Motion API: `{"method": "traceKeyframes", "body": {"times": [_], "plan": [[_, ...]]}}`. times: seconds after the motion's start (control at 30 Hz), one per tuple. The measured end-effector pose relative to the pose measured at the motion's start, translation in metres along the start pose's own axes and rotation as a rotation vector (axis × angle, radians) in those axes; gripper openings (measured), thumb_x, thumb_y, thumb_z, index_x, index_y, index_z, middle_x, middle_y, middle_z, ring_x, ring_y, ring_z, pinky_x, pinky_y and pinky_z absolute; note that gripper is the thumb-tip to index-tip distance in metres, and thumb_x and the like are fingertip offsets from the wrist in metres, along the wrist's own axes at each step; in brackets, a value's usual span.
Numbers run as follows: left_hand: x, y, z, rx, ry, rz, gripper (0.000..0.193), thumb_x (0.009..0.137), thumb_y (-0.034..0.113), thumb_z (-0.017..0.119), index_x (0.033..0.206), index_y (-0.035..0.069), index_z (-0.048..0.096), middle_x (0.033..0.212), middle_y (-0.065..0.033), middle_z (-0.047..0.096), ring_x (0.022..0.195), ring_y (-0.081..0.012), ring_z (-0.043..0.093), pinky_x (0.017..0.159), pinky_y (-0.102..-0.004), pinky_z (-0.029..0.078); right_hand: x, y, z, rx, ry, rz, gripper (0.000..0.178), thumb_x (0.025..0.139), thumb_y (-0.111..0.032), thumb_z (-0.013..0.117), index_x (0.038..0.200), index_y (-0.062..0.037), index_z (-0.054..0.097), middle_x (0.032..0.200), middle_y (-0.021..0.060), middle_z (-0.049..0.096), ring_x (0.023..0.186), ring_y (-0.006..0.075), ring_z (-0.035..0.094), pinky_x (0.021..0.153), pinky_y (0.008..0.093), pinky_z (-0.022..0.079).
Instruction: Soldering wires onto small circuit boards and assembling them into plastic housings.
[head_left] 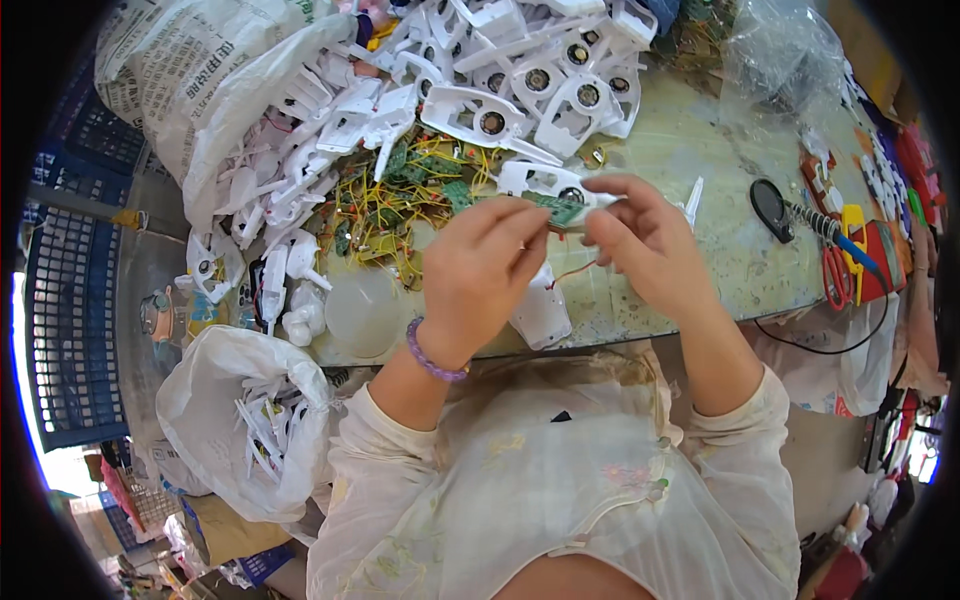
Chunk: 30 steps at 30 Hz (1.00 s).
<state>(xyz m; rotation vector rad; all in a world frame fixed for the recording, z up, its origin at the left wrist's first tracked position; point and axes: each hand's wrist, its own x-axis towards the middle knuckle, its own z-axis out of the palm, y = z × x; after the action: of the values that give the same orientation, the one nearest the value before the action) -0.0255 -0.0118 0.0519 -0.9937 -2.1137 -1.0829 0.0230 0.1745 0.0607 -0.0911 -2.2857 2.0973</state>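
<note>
My left hand (480,270), a purple bead bracelet on its wrist, pinches a small green circuit board (562,209). Just behind the board is a white plastic housing (535,178) with a round speaker in it. My right hand (645,240) has its thumb and index finger curled about the housing's right end. A thin red wire (577,269) runs below the fingers toward a white plastic cover (541,318) at the table's near edge. Left of my hands lies a tangle of green boards with yellow wires (400,205). My left fingertips are partly hidden.
White housings with speakers (540,75) are heaped at the back. A white sack (215,90) stands back left, and an open white bag (190,400) of white parts hangs lower left. On the right are a soldering iron (812,220), a black ring (769,210) and red-handled scissors (836,278).
</note>
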Motion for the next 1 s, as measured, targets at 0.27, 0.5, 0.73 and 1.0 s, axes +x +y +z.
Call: {"method": "traceKeyframes", "body": {"times": [0.27, 0.5, 0.73, 1.0], "plan": [[-0.019, 0.004, -0.005, 0.039, -0.163, -0.206, 0.017, 0.076, 0.012, 0.071, 0.092, 0.007, 0.066, 0.091, -0.0097, 0.064, 0.087, -0.0294, 0.060, 0.075, -0.0389, 0.048, 0.000, 0.017, -0.014, 0.144, 0.273, -0.184, 0.030, 0.086, -0.006, 0.068, 0.114, -0.0002, 0.060, 0.093, 0.0022, 0.064, 0.079, 0.0066, 0.056, 0.072, 0.0208, 0.045], [-0.013, 0.012, 0.013, -0.125, -0.207, -0.232, 0.019, 0.078, 0.014, 0.070, 0.094, 0.003, 0.065, 0.089, -0.0114, 0.064, 0.084, -0.0288, 0.060, 0.074, -0.0380, 0.047, -0.004, 0.016, -0.028, 0.048, 0.170, -0.141, 0.024, 0.090, -0.008, 0.062, 0.113, -0.0026, 0.064, 0.097, 0.0032, 0.064, 0.090, 0.0093, 0.056, 0.081, 0.0244, 0.044], [-0.014, 0.021, 0.027, -0.688, -0.296, -0.625, 0.023, 0.082, 0.010, 0.071, 0.103, 0.002, 0.066, 0.085, -0.0053, 0.067, 0.070, -0.0100, 0.062, 0.059, -0.0238, 0.049, -0.011, 0.014, -0.001, 0.048, 0.069, -0.333, 0.034, 0.084, -0.006, 0.069, 0.117, -0.0037, 0.061, 0.102, 0.0044, 0.063, 0.095, 0.0127, 0.057, 0.087, 0.0283, 0.045], [-0.006, 0.025, 0.027, -0.703, -0.120, -0.636, 0.028, 0.080, 0.008, 0.071, 0.106, 0.000, 0.063, 0.095, -0.0063, 0.066, 0.083, -0.0139, 0.063, 0.072, -0.0281, 0.051, -0.012, 0.023, -0.010, 0.061, 0.325, -0.365, 0.020, 0.081, -0.001, 0.070, 0.100, -0.0004, 0.063, 0.099, 0.0059, 0.064, 0.095, 0.0133, 0.059, 0.086, 0.0275, 0.045]]}}
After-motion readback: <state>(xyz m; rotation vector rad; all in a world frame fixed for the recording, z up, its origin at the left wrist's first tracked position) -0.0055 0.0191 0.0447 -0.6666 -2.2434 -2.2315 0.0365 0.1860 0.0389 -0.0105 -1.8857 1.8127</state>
